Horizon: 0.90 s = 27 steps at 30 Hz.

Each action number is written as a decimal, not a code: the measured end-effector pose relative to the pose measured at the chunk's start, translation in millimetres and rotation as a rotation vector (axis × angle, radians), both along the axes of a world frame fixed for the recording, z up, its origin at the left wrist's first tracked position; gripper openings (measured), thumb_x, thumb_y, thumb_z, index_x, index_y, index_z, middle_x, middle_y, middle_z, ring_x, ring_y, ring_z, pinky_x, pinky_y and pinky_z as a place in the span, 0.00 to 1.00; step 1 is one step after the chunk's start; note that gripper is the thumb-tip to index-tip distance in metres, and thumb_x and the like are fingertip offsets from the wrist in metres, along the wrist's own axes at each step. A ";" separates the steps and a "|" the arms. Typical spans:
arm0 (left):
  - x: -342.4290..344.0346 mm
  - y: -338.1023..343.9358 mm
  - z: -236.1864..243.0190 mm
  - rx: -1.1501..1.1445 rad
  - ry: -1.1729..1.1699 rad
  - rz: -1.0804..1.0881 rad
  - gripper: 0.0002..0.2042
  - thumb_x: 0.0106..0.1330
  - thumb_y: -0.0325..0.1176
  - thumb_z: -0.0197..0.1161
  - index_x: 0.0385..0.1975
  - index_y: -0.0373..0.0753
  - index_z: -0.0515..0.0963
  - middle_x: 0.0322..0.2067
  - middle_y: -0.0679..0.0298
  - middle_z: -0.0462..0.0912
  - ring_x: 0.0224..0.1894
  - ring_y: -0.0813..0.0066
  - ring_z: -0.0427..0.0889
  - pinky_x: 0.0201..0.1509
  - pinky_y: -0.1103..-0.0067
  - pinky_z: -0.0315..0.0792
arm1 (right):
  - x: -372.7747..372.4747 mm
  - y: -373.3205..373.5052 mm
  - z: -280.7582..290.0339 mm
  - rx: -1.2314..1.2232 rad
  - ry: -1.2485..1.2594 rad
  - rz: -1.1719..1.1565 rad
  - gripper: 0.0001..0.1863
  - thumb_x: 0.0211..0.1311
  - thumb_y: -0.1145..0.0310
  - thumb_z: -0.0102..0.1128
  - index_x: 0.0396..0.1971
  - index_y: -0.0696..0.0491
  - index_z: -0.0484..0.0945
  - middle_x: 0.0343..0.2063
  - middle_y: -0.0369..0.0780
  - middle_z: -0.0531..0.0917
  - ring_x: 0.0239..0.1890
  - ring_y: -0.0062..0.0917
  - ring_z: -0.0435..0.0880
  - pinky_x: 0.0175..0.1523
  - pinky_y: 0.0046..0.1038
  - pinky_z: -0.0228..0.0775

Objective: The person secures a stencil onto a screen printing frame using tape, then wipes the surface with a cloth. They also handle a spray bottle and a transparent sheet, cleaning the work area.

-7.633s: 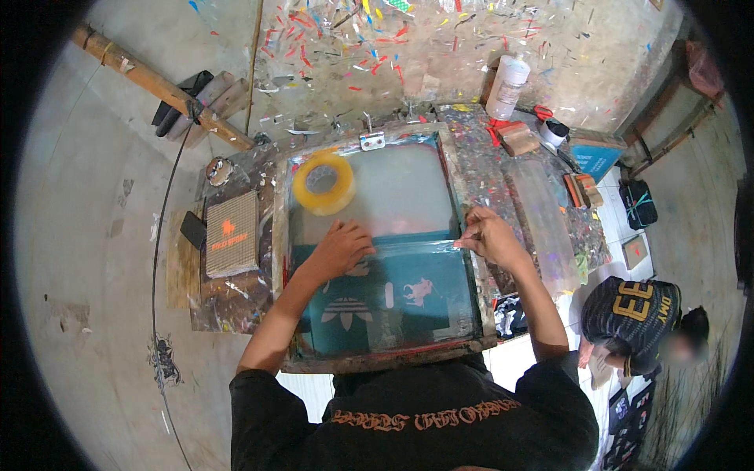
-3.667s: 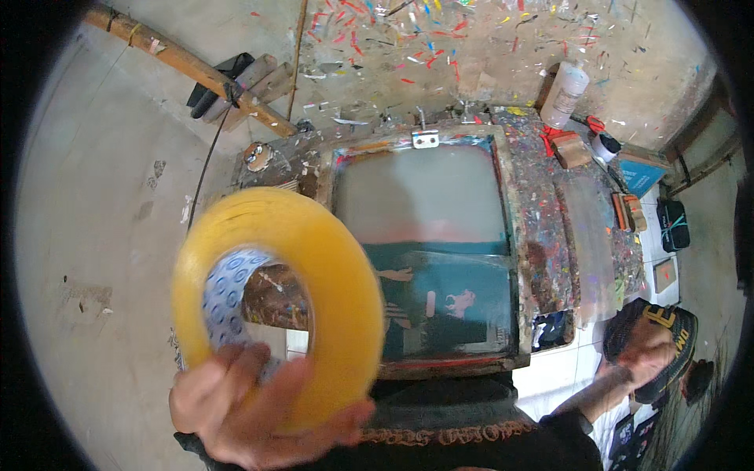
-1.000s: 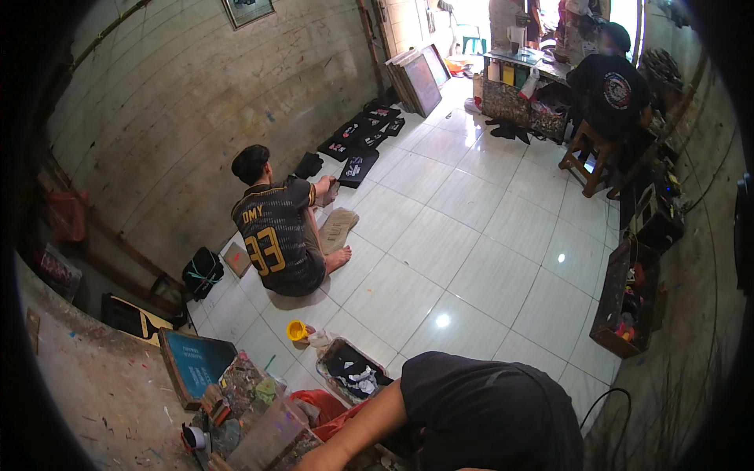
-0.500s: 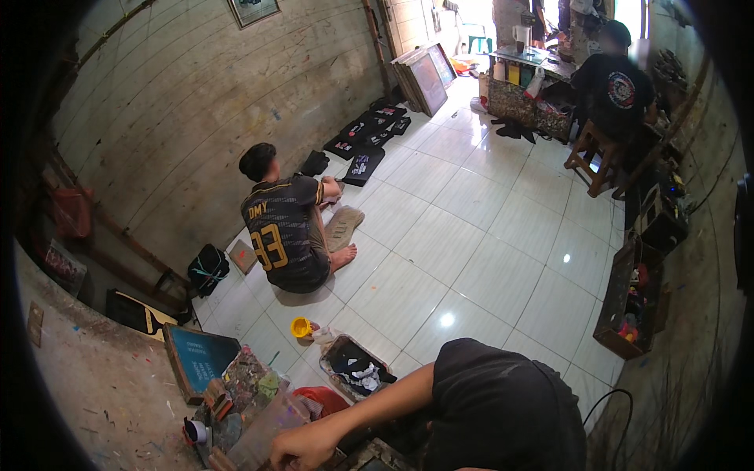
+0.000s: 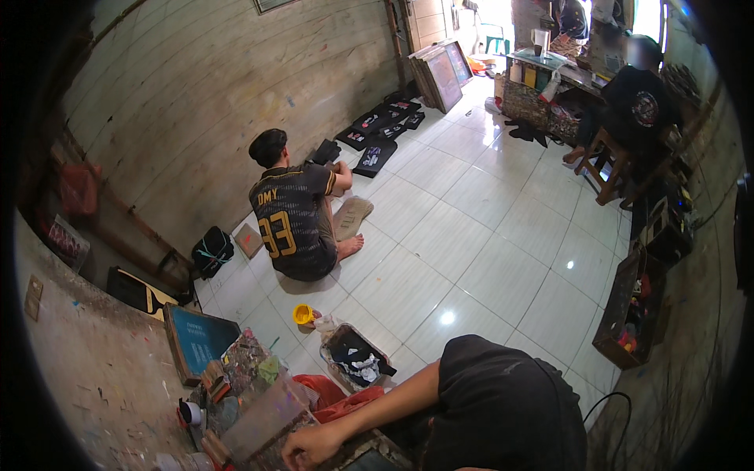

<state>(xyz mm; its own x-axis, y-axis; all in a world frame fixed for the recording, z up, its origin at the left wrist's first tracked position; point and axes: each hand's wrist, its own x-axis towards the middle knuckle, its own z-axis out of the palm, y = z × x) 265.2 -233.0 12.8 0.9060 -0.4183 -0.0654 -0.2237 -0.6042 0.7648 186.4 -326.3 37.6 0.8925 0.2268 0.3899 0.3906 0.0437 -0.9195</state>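
Note:
My right hand [image 5: 312,444] rests low at the paint-spattered bench [image 5: 250,349], its fingers loosely bent and apparently empty. My forearm runs from a dark sleeve at lower right. Next to the hand lie a translucent sheet [image 5: 267,408] and red plastic material [image 5: 345,408]. Farther along the bench are wooden-handled squeegees [image 5: 216,381] and a white container [image 5: 191,412]. A dark frame edge [image 5: 373,459] shows behind the forearm. My left hand is out of view, and so is the tape roll.
A co-worker [image 5: 294,228] sits on the tiled floor beside printed black pieces [image 5: 375,157]. Another person [image 5: 636,102] sits on a stool at a far table. A yellow tub [image 5: 303,315], a bin [image 5: 357,353], leaning screens [image 5: 441,78] and a long box [image 5: 628,310] stand around.
My view turned from the screen and tape roll toward the room. Over the last second my right hand came further into view. The floor co-worker's arm shifted slightly.

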 end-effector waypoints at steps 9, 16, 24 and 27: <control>-126.2 205.2 -5.6 -0.016 0.091 0.597 0.12 0.70 0.36 0.67 0.45 0.34 0.83 0.43 0.55 0.87 0.47 0.66 0.85 0.56 0.72 0.77 | 8.6 23.9 5.3 -0.109 0.249 0.151 0.13 0.56 0.76 0.59 0.42 0.57 0.85 0.33 0.40 0.90 0.35 0.23 0.90 0.41 0.27 0.81; -253.6 230.0 54.4 -0.453 0.088 1.203 0.12 0.66 0.33 0.72 0.43 0.31 0.87 0.37 0.59 0.90 0.40 0.74 0.86 0.50 0.78 0.77 | 21.6 50.1 34.8 -0.251 0.352 0.283 0.08 0.67 0.68 0.68 0.43 0.54 0.87 0.36 0.34 0.88 0.40 0.16 0.84 0.47 0.24 0.77; -248.0 269.7 15.6 -0.278 -0.135 1.291 0.11 0.67 0.35 0.72 0.41 0.33 0.87 0.35 0.63 0.89 0.37 0.80 0.85 0.43 0.80 0.76 | 58.2 136.1 5.1 -0.289 0.292 0.367 0.07 0.70 0.70 0.63 0.40 0.57 0.83 0.27 0.35 0.85 0.30 0.18 0.82 0.35 0.26 0.74; -239.1 268.7 -5.4 -0.399 -0.160 1.275 0.10 0.68 0.36 0.71 0.39 0.34 0.85 0.34 0.64 0.89 0.37 0.80 0.85 0.42 0.80 0.76 | 66.4 147.4 -18.6 -0.378 0.261 0.369 0.06 0.72 0.68 0.60 0.42 0.55 0.80 0.27 0.39 0.85 0.28 0.24 0.85 0.32 0.28 0.78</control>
